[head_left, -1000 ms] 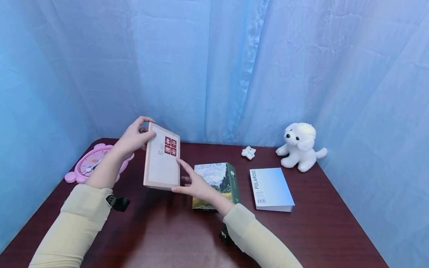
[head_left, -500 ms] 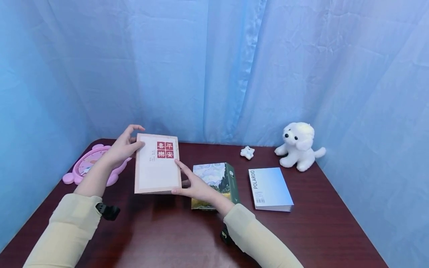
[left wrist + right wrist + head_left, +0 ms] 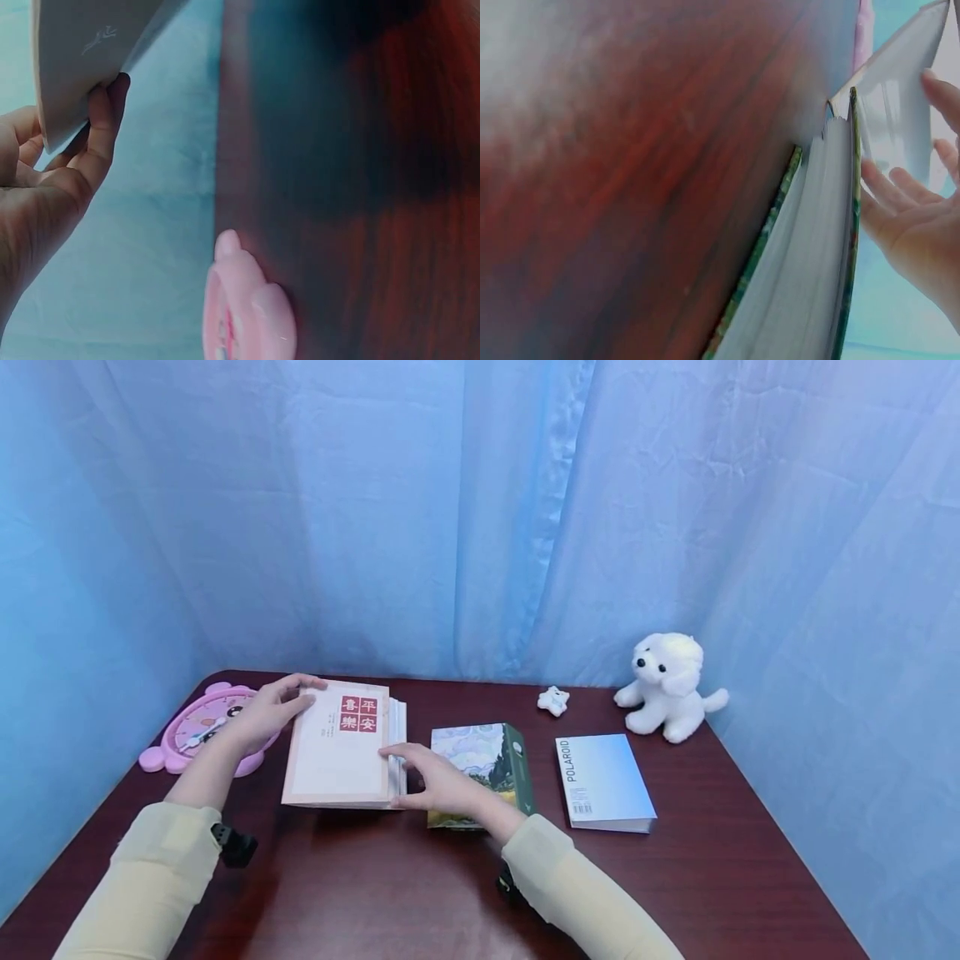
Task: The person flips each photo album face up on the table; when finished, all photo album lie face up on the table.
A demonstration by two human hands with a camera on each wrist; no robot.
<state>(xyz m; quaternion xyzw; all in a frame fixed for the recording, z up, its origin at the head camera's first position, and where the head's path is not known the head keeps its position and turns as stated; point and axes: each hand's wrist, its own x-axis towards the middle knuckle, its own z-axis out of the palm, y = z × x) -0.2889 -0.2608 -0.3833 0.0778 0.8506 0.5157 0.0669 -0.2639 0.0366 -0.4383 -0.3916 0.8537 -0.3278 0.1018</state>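
Dark table, blue curtain in bg; L hand pinches white book @ far-left corner, R hand loosely grips right edge.

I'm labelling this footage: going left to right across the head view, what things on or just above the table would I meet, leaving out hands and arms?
Pink clock → white book with red squares → book with landscape cover → small star → blue-and-white book → toy dog.

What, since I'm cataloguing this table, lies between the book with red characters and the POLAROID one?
A landscape-covered book lies between them, partly hidden behind the right hand; the head view shows this.
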